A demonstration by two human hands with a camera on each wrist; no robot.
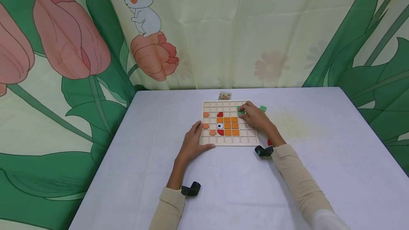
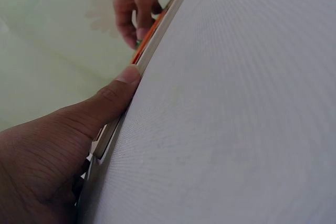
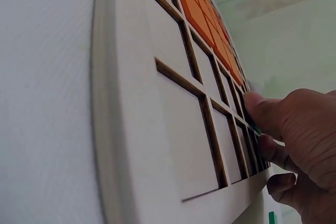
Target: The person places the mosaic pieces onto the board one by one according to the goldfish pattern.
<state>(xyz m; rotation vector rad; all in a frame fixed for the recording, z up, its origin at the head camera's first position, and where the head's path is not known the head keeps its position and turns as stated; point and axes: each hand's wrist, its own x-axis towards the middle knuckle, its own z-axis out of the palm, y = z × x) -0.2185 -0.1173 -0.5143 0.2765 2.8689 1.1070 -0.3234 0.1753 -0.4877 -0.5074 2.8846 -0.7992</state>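
A pale wooden grid board lies on the table with orange squares, red pieces, an eye piece and round peach pieces in its cells. My left hand rests at the board's near left corner, fingers along the left side, its straight thumb against the front edge. Over the far right part of the grid, my right hand pinches a small green tile between thumb and fingers, low at the cells. Its fingers partly hide the tile. Another green piece shows just beyond the fingertips.
Right of the board lies a loose green square. A red piece sits partly hidden by the right wrist. Behind the board is a small picture card. White cloth covers the table, and a printed curtain hangs behind it.
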